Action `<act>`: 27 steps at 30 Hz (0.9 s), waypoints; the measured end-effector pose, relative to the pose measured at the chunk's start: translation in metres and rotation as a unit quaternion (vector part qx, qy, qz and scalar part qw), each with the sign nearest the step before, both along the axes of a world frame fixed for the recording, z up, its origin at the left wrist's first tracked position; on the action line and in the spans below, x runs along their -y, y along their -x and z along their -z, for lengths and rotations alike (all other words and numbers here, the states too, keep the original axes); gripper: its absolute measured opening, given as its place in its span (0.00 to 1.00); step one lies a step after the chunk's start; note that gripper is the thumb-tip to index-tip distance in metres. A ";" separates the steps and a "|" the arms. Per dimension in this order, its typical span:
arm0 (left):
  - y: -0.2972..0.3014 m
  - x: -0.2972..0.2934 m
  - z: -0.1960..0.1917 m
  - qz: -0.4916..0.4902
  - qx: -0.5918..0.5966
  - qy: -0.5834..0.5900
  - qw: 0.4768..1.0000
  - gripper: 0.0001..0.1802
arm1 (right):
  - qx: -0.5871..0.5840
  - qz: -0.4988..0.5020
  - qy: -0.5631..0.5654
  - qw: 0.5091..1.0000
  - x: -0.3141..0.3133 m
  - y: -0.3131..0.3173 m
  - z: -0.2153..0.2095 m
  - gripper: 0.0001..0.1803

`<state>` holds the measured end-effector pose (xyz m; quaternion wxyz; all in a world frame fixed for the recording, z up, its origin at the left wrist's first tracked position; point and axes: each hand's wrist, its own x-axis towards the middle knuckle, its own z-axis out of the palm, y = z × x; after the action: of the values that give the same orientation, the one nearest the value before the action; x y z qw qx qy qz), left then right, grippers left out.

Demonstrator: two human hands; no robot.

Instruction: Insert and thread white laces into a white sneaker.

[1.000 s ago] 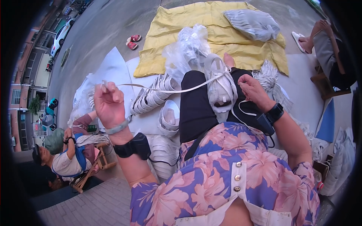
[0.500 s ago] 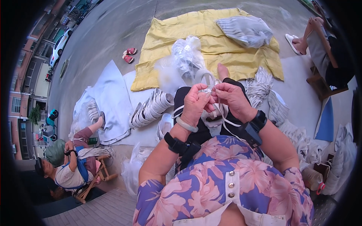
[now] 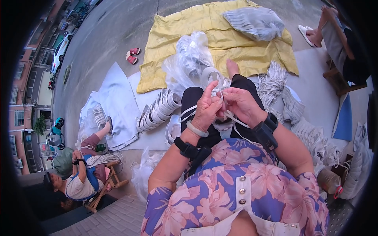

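Observation:
Between my knees is a pale grey-white shoe [image 3: 211, 74], its upper showing just beyond my fingers. My left hand [image 3: 206, 105] is closed at the shoe's throat, thumb pressed against bent fingers on the white shoelace, with the index finger raised. Close against it, my right hand [image 3: 245, 105] pinches the same lace with thumb and fingertips. A loose length of lace [image 3: 188, 112] loops out left over my dark trouser leg, and another end hangs below my right hand. My fingers partly hide the eyelets.
Nested pale shoe parts [image 3: 159, 110] lie at my left. A bundle of white laces [image 3: 272, 84] lies at my right. Ahead, clear plastic bags [image 3: 193, 51] rest on a yellow sheet [image 3: 165, 43]. A person [image 3: 84, 177] sits at far left, another at upper right.
My left index finger has straightened upward, and my two hands have shifted slightly at the lace. The whole view has tilted a little, moving the surroundings.

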<state>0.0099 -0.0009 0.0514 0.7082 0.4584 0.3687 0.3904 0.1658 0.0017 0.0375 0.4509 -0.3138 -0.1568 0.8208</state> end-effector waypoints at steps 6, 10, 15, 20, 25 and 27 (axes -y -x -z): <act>0.006 0.000 -0.001 -0.005 -0.034 0.019 0.999 0.30 | -0.006 -0.008 0.034 0.999 0.000 0.005 0.001 0.09; 0.008 0.000 -0.002 -0.007 -0.047 0.012 0.999 0.29 | -0.007 -0.012 0.036 0.999 0.000 0.006 -0.002 0.07; 0.009 0.002 -0.003 -0.005 -0.051 0.012 0.999 0.29 | 0.011 -0.005 0.044 0.999 0.003 0.010 -0.005 0.07; 0.008 0.003 -0.003 -0.002 -0.050 0.012 0.999 0.29 | 0.028 -0.034 0.017 0.999 0.003 0.007 0.002 0.10; 0.004 0.005 -0.007 -0.037 -0.209 -0.090 0.973 0.30 | 0.144 0.047 -0.068 0.986 0.002 0.015 -0.007 0.06; 0.002 0.003 -0.014 -0.043 -0.363 -0.206 0.908 0.30 | 0.182 0.098 -0.169 0.964 0.003 0.014 -0.020 0.06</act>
<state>0.0076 -0.0035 0.0655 0.3979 0.6878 0.5308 0.2947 0.1516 -0.0018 0.0571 0.5393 -0.3907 -0.3414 0.6633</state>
